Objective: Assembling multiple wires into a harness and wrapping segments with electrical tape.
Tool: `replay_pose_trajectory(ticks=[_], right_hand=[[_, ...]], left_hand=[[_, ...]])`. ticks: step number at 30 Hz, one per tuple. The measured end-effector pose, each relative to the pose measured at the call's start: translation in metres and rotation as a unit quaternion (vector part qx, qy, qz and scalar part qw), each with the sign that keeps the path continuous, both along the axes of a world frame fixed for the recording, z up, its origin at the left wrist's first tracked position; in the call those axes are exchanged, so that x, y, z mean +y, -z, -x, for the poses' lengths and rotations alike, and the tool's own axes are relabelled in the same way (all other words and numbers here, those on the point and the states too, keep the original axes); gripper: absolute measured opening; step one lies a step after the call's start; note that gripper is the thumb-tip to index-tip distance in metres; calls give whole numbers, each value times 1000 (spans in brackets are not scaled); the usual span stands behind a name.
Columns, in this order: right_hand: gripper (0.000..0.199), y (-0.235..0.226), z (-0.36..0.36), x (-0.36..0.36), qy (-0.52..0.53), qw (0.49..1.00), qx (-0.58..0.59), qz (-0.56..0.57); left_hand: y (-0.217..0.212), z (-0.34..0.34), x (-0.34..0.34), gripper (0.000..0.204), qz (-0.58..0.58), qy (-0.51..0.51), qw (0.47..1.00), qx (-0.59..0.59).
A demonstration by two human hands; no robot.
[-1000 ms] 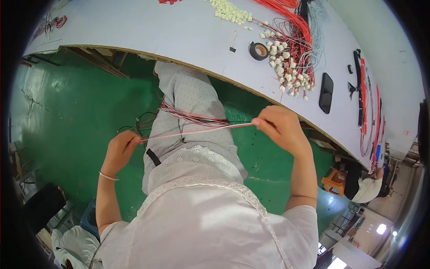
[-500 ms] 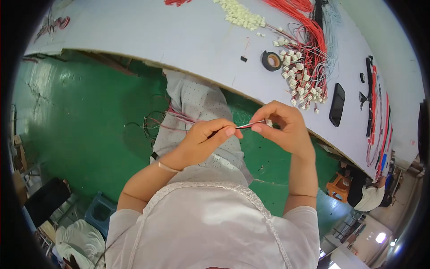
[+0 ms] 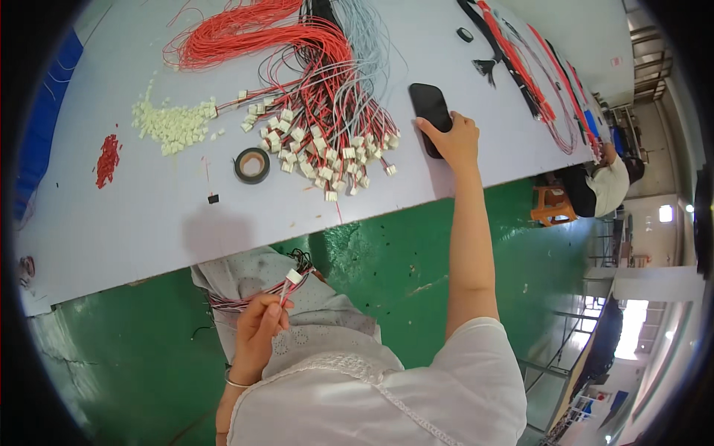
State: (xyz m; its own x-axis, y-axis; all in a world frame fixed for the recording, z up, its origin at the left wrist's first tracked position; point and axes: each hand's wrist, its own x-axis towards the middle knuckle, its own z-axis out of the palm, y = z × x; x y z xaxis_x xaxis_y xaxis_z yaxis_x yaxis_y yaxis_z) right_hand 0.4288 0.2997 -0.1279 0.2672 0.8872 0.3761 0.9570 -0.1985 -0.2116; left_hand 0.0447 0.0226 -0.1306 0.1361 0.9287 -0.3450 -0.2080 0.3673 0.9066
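Connector (image 3: pixel 294 276) just beyond left hand (image 3: pixel 259 328)

I make this out remotely as a wiring workshop: red, black and grey wire bundles (image 3: pixel 331 56) end in white plastic connectors (image 3: pixel 320 152) toward the near edge of the long white tabletop (image 3: pixel 134 241); a co-worker (image 3: pixel 608 192) is by its right end.
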Motion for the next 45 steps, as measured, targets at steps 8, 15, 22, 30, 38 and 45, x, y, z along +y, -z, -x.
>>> replay_pose_trajectory(ticks=[8, 15, 22, 30, 38, 45], right_hand=[[83, -6, 19, -6, 11, 999, 49, -5], [82, -3, 22, -12, -17, 999, -2, -44], [81, -5, 19, -15, -30, 998, 17, -44], [79, -2, 20, -14, -37, 998, 25, -41], [79, 2, 15, -12, -31, 998, 33, -36], [80, 4, 5, -13, -18, 998, 48, -19]], left_hand=[[-12, -3, 33, 20, 47, 10, 998, 41], [-15, -4, 49, 20, 71, 28, 995, 62], [-14, -9, 58, 22, 86, 11, 994, 61], [-16, -7, 55, 25, 64, 10, 996, 67], [-24, -10, 45, 24, 45, -11, 996, 76], [-29, -11, 33, 21, 29, -2, 997, 76]])
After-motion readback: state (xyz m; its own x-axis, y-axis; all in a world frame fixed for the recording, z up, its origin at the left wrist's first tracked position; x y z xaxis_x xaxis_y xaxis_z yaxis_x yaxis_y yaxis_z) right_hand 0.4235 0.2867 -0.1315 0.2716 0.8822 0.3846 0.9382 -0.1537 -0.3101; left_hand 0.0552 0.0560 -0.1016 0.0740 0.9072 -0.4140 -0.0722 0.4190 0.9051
